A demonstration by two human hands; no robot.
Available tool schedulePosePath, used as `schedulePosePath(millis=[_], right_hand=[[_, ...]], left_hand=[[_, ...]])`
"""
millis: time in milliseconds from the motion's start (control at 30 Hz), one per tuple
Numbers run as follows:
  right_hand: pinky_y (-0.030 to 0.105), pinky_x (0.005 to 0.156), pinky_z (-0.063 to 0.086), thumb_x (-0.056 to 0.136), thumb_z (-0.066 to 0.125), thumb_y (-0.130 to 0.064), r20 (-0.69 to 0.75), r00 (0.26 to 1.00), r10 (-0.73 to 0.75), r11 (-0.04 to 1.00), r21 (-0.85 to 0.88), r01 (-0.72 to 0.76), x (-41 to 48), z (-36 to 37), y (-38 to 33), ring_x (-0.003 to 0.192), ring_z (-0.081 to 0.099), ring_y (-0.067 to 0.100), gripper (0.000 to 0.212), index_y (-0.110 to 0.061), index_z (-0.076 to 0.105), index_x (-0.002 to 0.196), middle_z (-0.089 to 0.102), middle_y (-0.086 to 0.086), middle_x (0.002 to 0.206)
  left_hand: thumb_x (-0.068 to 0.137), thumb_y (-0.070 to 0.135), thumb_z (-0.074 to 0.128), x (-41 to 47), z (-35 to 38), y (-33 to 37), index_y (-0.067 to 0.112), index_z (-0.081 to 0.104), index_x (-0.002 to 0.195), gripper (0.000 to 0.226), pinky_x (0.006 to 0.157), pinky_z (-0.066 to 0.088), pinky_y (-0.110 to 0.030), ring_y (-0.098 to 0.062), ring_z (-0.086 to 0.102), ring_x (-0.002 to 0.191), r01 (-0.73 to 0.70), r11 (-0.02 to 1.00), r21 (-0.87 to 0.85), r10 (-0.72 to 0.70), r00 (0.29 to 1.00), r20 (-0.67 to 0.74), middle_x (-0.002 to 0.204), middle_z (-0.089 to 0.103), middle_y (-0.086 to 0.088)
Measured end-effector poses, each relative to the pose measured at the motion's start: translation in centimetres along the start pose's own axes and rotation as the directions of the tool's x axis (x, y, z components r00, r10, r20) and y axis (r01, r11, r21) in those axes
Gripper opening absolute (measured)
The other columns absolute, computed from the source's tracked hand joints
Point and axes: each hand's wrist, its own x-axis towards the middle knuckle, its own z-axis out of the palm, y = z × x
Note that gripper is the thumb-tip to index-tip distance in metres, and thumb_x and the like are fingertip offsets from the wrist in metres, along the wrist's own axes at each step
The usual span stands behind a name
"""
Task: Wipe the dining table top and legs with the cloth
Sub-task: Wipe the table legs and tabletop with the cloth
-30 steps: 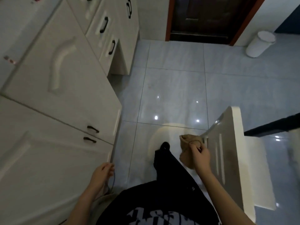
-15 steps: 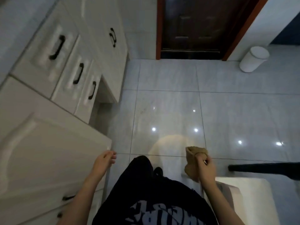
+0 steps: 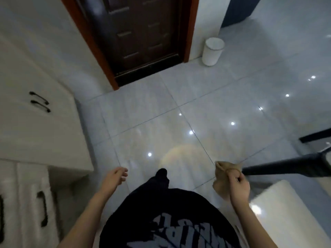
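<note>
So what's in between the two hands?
In the head view, the person's dark-clothed leg and shiny floor tiles lie between the left hand and the right hand gripping the cloth.

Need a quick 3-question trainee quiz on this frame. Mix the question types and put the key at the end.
1. Multiple choice: what does the right hand hold in its grip? A) a sponge B) a tan cloth C) nothing
2. True or false: the left hand holds nothing.
3. Fill in: in the head view, the white bin stands to the ___ of the dark door.

Key: 1 B. 2 true. 3 right.
</note>
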Motion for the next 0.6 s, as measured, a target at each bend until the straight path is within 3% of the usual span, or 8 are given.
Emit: schedulePosePath(millis=[67,200,267,400,533,600], right_hand=[[0.029,0.064,0.046,0.095,0.052,-0.02,-0.056,0.997,0.048,0.995,0.091,-0.043,1.0,0.1,-1.8,0.089,0.056,0.049,0.031,0.009,0.063,0.098,0.061,0.035,0.097],[0.04,0.067,0.046,0.092,0.054,-0.035,-0.188,0.972,0.14,0.984,0.133,-0.116,2.3,-0.8,-3.0,0.09,0.06,0.033,0.02,-0.019,0.064,0.097,0.067,0.018,0.099],[0.034,0.066,0.042,0.093,0.053,-0.033,-0.258,0.944,0.203,0.971,0.181,-0.159,2.9,-1.6,-3.2,0.083,0.057,0.027,0.023,-0.014,0.065,0.098,0.065,0.016,0.094],[0.032,0.058,0.037,0.093,0.048,-0.032,-0.438,0.851,0.289,0.953,0.218,-0.211,6.0,-3.1,-3.7,0.065,0.046,0.017,0.031,-0.005,0.061,0.083,0.058,0.01,0.072],[0.03,0.054,0.036,0.095,0.049,-0.015,-0.415,0.815,0.404,0.887,0.397,-0.238,11.6,-4.9,-4.3,0.072,0.046,0.021,0.023,-0.008,0.063,0.078,0.057,0.012,0.072],[0.017,0.049,0.039,0.094,0.052,-0.011,-0.315,0.836,0.449,0.838,0.475,-0.271,15.1,-6.5,-5.7,0.069,0.051,0.018,0.024,-0.015,0.058,0.071,0.055,0.007,0.065]], left_hand=[[0.1,0.013,0.044,3.3,-0.5,4.2,0.01,0.062,0.084,0.024,0.061,0.039,-0.026,-0.02,0.053,0.065,-0.038,0.997,0.072,0.034,0.998,0.057,0.081,0.062,-0.012],[0.098,0.012,0.045,9.2,1.0,12.2,0.009,0.063,0.087,0.022,0.06,0.04,-0.026,-0.021,0.054,0.065,-0.097,0.982,0.165,0.074,0.987,0.144,0.084,0.062,-0.015],[0.098,0.013,0.046,11.1,3.2,15.9,0.009,0.064,0.087,0.021,0.062,0.041,-0.027,-0.022,0.055,0.067,-0.141,0.964,0.224,0.092,0.972,0.219,0.084,0.063,-0.013],[0.098,0.016,0.048,14.2,9.5,22.4,0.009,0.065,0.088,0.02,0.066,0.043,-0.029,-0.023,0.057,0.07,-0.227,0.927,0.299,0.116,0.931,0.347,0.085,0.066,-0.012],[0.097,0.019,0.051,16.5,16.6,28.1,0.01,0.065,0.088,0.019,0.068,0.044,-0.031,-0.024,0.059,0.071,-0.286,0.893,0.347,0.123,0.897,0.424,0.086,0.067,-0.012],[0.097,0.018,0.05,17.0,20.0,30.8,0.01,0.064,0.086,0.019,0.065,0.042,-0.03,-0.023,0.058,0.069,-0.295,0.885,0.361,0.123,0.894,0.43,0.085,0.065,-0.012]])
